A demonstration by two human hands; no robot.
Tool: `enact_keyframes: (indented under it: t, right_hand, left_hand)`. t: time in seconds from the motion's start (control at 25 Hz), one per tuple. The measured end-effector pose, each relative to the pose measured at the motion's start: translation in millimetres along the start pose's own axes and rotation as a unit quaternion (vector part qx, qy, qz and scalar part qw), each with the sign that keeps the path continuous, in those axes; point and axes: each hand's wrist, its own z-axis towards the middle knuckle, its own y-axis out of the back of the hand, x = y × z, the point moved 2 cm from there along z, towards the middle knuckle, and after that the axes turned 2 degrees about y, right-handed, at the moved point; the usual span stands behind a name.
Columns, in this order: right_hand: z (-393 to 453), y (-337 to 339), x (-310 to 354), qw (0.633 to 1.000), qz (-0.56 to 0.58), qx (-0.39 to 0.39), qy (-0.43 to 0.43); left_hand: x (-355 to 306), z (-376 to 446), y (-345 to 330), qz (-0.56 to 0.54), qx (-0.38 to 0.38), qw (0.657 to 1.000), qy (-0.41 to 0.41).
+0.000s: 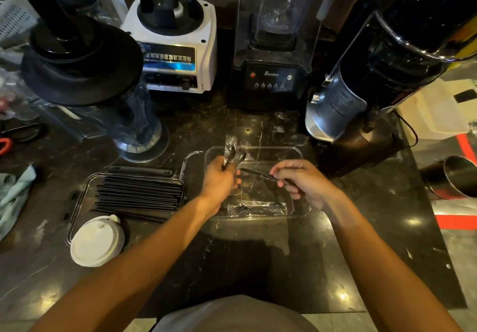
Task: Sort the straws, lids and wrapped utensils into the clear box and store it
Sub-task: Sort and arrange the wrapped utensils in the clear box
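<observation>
A clear box (296, 150) lies on the dark marble counter in front of me. My left hand (219, 176) is over its left part, shut on a bunch of wrapped utensils (233, 150) that stick up past the far rim. My right hand (302, 179) is above the box's right half and pinches one more wrapped utensil (254, 173) that points toward the left hand. Another wrapped utensil (256, 207) rests flat inside the box near its front wall. To the left, a second clear tray (77, 202) holds a row of black straws (139, 194) and white lids (96, 240).
Along the back stand a blender jug with a black lid (103, 94), a white blender base (175, 42), a black blender (273, 47) and a grinder (361, 94). A steel cup (456, 176) lies at the right, a green cloth (15, 194) at the left edge.
</observation>
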Motion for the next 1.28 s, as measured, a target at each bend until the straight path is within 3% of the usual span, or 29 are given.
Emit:
enact_keyframes:
  t: [0.2,0.32,0.4,0.48,0.6,0.72,0.88,1.04,1.12,1.16,1.2,1.28]
  right_hand:
    - [-5.1,0.1,9.1,0.999,0.04,0.015,-0.027]
    - [-7.0,1.7,14.8,0.997,0.059,0.022,-0.035]
    - [-7.7,3.3,16.6,0.992,0.103,0.054,-0.043]
    - [-7.2,2.5,15.8,0.982,0.166,0.073,-0.048]
    - [-1.4,-4.5,10.6,0.98,0.194,0.03,-0.04]
    - [2.4,-10.1,5.2,0.992,0.12,-0.03,-0.02]
    - [4.5,-13.0,2.5,0.996,0.071,-0.054,0.007]
    - [9.6,-15.1,0.4,0.994,0.074,-0.078,0.021]
    - [14.7,-13.5,-5.8,0.997,-0.009,-0.082,0.013]
    - [16.3,-13.3,-9.4,0.99,-0.125,-0.067,0.005]
    - [17.5,-15.8,-13.9,0.962,-0.271,-0.029,-0.011]
    - [17.3,-28.0,-24.5,0.856,-0.511,0.058,-0.046]
  left_hand:
    - [-1.2,-4.7,3.0,0.108,-0.046,0.989,-0.089]
    - [-2.1,-8.5,1.8,0.109,-0.067,0.984,-0.121]
    - [-0.4,-4.9,-0.9,0.115,-0.036,0.987,-0.108]
    - [3.5,-3.0,-6.6,0.107,0.042,0.991,-0.074]
    - [7.5,-6.3,-14.1,0.061,0.12,0.99,-0.033]
    - [6.3,-9.8,-15.8,-0.006,0.15,0.989,0.006]
    - [8.9,-7.7,-14.5,-0.063,0.176,0.982,0.037]
    - [5.7,-6.5,-16.0,-0.026,0.165,0.986,0.023]
    - [1.6,-6.4,-13.0,-0.023,0.109,0.994,0.007]
    - [-0.4,-5.4,-11.0,-0.026,0.085,0.996,0.0]
    - [-1.9,-3.4,-8.2,-0.028,0.07,0.997,-0.004]
    - [-5.8,-0.1,-4.5,-0.036,0.059,0.998,-0.006]
